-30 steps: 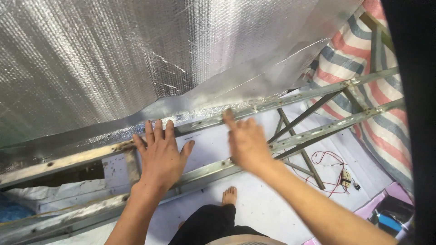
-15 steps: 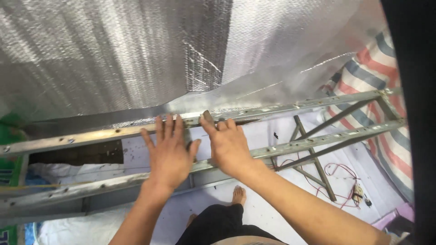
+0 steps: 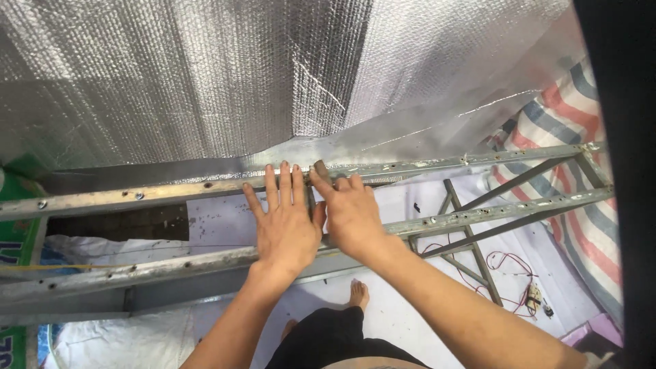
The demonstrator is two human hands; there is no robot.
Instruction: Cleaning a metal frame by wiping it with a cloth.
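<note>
- Both hands had drawn together since the earlier frames: a second before, they lay apart on the frame, and by this moment they sat side by side, thumbs nearly touching, while the view had shifted so more of the left end of the rails showed.
- Head view, hands: the left hand (image 3: 285,229) lay flat and open, fingers spread, palm over the gap between the rails and fingertips on the upper rail (image 3: 137,197). The right hand (image 3: 350,213) was also open, gripping nothing, its fingers pressed onto the same rail just beside the left hand.
- Head view, work: the foil insulation sheet (image 3: 205,82) hung above and behind the metal frame, its lower edge (image 3: 301,152) lying along the upper rail right at the fingertips. The lower rail (image 3: 171,263) ran under both wrists.
- Head view, progress: as a judgement, the foil's edge seemed laid against the rail where the hands pressed it. To the right the edge lifted off and away from the rail, so that stretch looked unsettled. No fastener on the foil could be made out.
- Head view, surroundings: diagonal braces (image 3: 471,253) crossed the frame at right; a red wire (image 3: 509,266) lay on the white floor sheet (image 3: 396,321) below, a striped tarpaulin (image 3: 581,164) hung at far right, and a bare foot (image 3: 357,294) stood beneath the frame.
</note>
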